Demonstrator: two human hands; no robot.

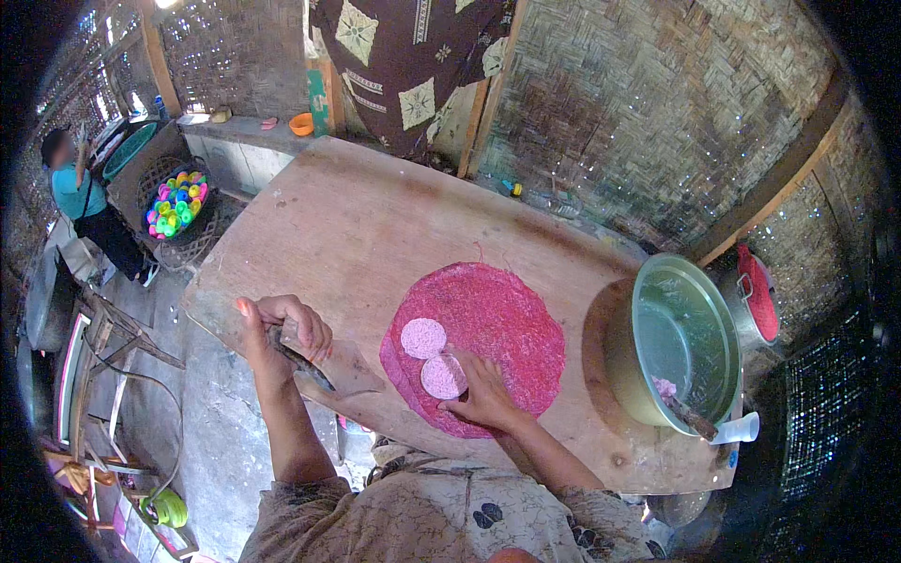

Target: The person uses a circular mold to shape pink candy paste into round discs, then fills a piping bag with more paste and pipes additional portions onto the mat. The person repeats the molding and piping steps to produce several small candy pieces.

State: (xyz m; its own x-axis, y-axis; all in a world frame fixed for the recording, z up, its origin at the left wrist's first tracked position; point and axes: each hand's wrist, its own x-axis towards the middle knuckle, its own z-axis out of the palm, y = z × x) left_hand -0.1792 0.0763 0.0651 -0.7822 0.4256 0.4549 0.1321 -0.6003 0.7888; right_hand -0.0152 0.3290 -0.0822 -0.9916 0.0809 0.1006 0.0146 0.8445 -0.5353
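Note:
A round magenta-red woven mat [516, 328] lies on the wooden table in front of me. On it rests a flat disc of pale pink grains [423, 338]. Just below and right of that disc, my right hand [481, 387] grips a round ring mould [444, 377], with pink grains inside it; the fingers cover its right side. To the left of the mat, at the table's edge, my left hand [293, 324] is raised with its fingers curled and the thumb standing apart. Whatever those fingers may hold is hidden. A dark strip [314, 369] shows beneath that hand.
A large green basin [690, 338] stands at right, with a pink lump [664, 387], a stick [690, 418] and a white cup [737, 429] by its near rim. Behind it is a pot with red contents [758, 296]. A person [80, 197] stands far left near a colourful basket [175, 205].

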